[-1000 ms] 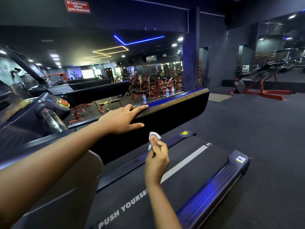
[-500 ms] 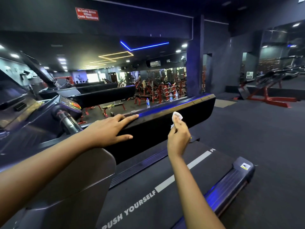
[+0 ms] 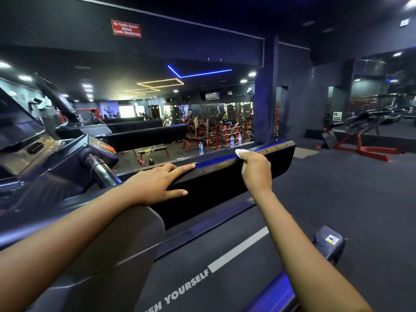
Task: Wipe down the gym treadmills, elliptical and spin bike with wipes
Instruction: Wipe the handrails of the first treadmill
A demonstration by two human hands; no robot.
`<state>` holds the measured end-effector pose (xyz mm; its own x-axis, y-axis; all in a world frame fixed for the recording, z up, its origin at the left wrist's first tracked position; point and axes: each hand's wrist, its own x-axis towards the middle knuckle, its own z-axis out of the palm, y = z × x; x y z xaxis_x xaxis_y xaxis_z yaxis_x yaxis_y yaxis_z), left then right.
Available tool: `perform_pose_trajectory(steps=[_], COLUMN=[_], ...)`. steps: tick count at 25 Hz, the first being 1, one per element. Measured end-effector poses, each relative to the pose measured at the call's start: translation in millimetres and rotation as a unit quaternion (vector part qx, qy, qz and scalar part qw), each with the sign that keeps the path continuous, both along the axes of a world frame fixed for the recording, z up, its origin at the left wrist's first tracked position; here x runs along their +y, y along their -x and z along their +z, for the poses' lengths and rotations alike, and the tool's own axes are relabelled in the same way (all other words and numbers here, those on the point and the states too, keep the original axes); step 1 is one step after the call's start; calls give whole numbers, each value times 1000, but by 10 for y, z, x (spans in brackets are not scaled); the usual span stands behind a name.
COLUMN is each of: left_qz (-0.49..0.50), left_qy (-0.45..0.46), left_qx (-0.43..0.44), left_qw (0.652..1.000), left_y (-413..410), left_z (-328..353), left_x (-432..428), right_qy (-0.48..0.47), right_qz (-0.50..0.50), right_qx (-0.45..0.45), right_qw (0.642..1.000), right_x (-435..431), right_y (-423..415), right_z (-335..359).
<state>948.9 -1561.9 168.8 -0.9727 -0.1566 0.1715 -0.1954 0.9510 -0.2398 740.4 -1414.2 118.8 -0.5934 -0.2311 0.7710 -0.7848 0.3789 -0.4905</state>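
While the right hand point(image 3: 255, 168) pinches a small crumpled white wipe point(image 3: 242, 152) against the top of the long glossy black treadmill side rail point(image 3: 227, 176), the left hand point(image 3: 157, 184) rests flat, fingers straight, on that rail just beside it.

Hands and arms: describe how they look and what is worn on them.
No sleeves show: the left arm and right arm are bare up to the picture's edge. The left hand and right hand wear no gloves; no rings, watch or bands show.
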Motion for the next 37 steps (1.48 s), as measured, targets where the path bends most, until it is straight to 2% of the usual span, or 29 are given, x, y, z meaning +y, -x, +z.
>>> perform_pose_trajectory(steps=[3, 7, 12, 14, 16, 18, 19, 23, 27, 30, 32, 34, 35, 37], left_qz=[9, -6, -5, -5, -10, -22, -25, -28, -16, 3, 7, 3, 1, -3], left_qy=[-35, -29, -7, 6, 26, 40, 41, 44, 59, 63, 63, 64, 65, 70], left_qx=[8, 28, 55, 69, 86, 97, 102, 116, 110, 96, 92, 86, 84, 84], left_qw=[999, 999, 998, 998, 996, 994, 994, 992, 992, 993, 994, 994, 994, 994], left_y=[-103, -365, -700, -769, -773, -757, -747, -737, -715, -704, -703, -700, -699, -693], left_z=[38, 9, -45, -61, -90, -123, -135, -145, -147, -143, -131, -131, -136, -141], left_x=[-26, -88, -124, -143, -170, -190, -200, -225, -214, -192, -193, -206, -207, -210], right_qy=[-75, -6, 27, 109, 197, 226, 229, 204, 185, 156, 197, 252, 257, 246], right_qz=[-35, -24, 109, 113, 46, 18, 24, 51, 23, 92, 74, 1, -16, -26], right_qx=[52, 130, 182, 139, 35, -73, -93, -89, 62, 121, 82, -18, -59, -81], right_qw=[995, 991, 977, 978, 979, 971, 969, 974, 981, 976, 974, 967, 964, 966], right_x=[-137, -313, -359, -229, -134, -150, -193, -420, -610, -563, -434, -320, -291, -339], right_y=[-263, -784, -1401, -1209, -859, -682, -706, -1121, -1659, -1779, -1495, -1096, -952, -902], right_z=[-40, -193, -412, -424, -418, -442, -466, -573, -791, -904, -909, -908, -928, -1013])
